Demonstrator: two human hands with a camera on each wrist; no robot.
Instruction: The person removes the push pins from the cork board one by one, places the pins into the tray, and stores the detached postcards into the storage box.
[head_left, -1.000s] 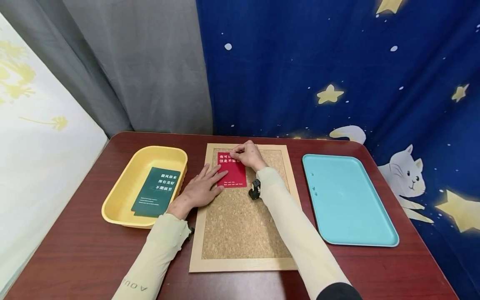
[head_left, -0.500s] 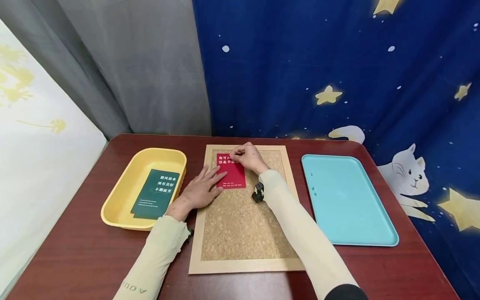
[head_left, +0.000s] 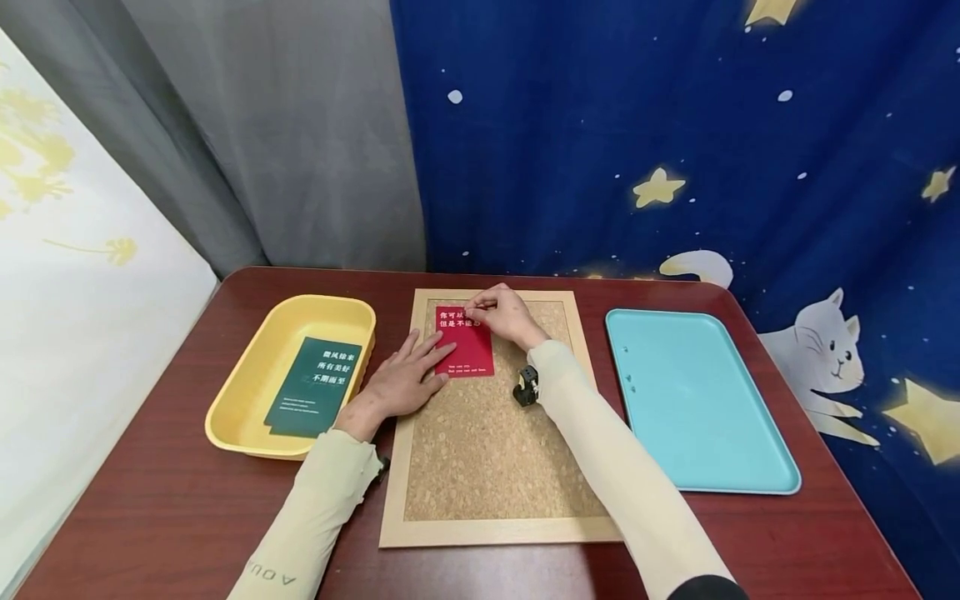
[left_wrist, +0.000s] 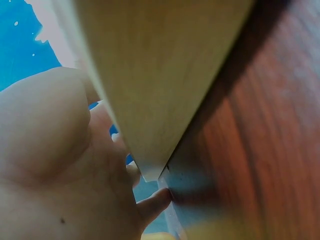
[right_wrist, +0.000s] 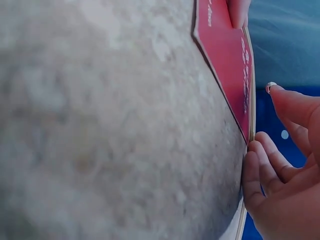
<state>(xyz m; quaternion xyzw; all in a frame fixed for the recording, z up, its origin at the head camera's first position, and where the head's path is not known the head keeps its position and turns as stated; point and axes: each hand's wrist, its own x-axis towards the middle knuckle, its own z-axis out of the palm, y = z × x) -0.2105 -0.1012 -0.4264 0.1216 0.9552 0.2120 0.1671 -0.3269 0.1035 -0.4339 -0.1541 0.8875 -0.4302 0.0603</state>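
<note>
In the head view a red card (head_left: 468, 350) with white lettering lies on the upper left of a wood-framed cork board (head_left: 495, 450). My left hand (head_left: 403, 379) is spread flat, fingertips on the card's left side and palm over the frame. The left wrist view shows that palm beside the frame's edge (left_wrist: 160, 65). My right hand (head_left: 504, 315) is at the card's upper right corner, thumb and index finger together. In the right wrist view a small shiny pushpin (right_wrist: 270, 87) shows at the fingertips, and the other fingers (right_wrist: 252, 170) touch the board. The right hand hides part of the lettering.
A yellow basket (head_left: 247, 383) with green cards (head_left: 315, 387) stands left of the board. To the right lies a blue tray (head_left: 705, 408) with several tiny clear pieces (head_left: 630, 383) along its left side. Curtains (head_left: 525, 167) hang behind the dark red table (head_left: 187, 517).
My right wrist and forearm have shifted slightly to the right, and the fingertips a little too. A bit more of the card's lettering shows. My left hand stays on the card.
</note>
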